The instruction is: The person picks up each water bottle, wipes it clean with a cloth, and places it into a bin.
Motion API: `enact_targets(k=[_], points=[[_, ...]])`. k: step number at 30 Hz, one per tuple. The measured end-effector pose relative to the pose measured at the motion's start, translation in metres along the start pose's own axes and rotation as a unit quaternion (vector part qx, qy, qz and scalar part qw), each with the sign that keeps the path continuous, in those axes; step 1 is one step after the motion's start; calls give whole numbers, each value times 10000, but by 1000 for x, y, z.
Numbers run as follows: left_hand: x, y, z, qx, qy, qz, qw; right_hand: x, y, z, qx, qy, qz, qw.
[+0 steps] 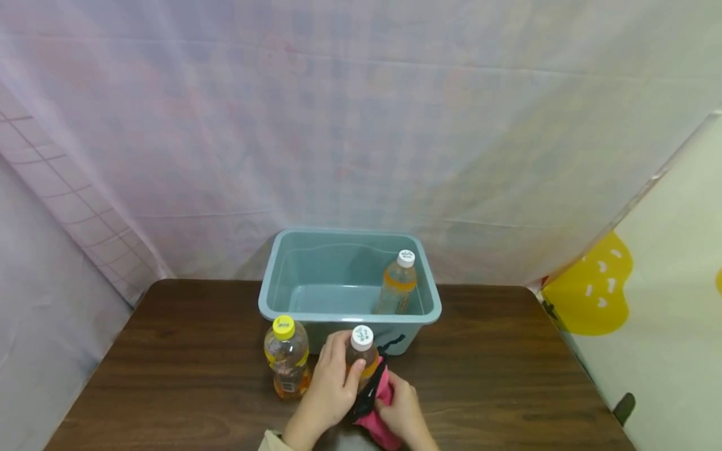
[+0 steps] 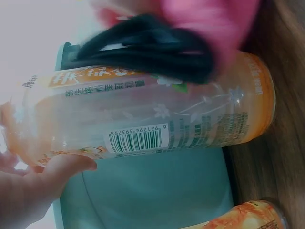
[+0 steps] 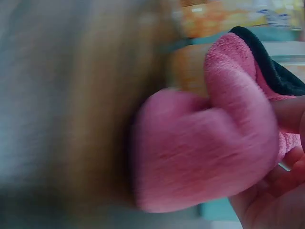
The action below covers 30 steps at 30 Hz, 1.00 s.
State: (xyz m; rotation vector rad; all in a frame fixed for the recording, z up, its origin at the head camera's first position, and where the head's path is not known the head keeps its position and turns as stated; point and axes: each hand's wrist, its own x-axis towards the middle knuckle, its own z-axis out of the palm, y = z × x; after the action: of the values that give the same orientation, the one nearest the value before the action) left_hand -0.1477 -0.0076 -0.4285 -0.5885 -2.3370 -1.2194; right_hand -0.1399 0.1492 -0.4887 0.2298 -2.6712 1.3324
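Note:
My left hand [image 1: 331, 382] grips a clear plastic bottle [image 2: 138, 114] near its top; it has a white cap and an orange-printed label with a barcode. In my right hand [image 1: 402, 407] is a bunched pink cloth [image 3: 209, 143] with black edging, held against the bottle's side. The cloth hides part of the bottle in the head view. Just left of my left hand stands a second bottle [image 1: 287, 360], with a yellow cap and a little amber liquid at its bottom.
Behind the hands sits a blue-green plastic bin [image 1: 350, 318] on the dark wooden table [image 1: 186, 357]. Inside its right end another white-capped bottle [image 1: 399, 285] leans upright. A pale curtain [image 1: 361, 125] hangs behind the table.

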Motion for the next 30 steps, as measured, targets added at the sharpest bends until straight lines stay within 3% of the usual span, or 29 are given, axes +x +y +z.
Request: enact_targets(k=[6, 14, 19, 25, 30], points=[[1, 0, 2, -31, -16, 1, 10000, -3, 11, 6, -8, -173, 308, 9994], [1, -1, 0, -328, -134, -222, 9991, -4, 9, 6, 36, -207, 433, 9988], [0, -1, -3, -304, -175, -301, 9989, -4, -8, -2, 335, 164, 10, 9993], [0, -1, -3, -251, -18, -237, 9994, 2, -39, -19, 807, 832, -394, 9925], [-1, -1, 0, -224, 61, -153, 9996, 5, -59, -33, 741, 1321, -697, 9860]])
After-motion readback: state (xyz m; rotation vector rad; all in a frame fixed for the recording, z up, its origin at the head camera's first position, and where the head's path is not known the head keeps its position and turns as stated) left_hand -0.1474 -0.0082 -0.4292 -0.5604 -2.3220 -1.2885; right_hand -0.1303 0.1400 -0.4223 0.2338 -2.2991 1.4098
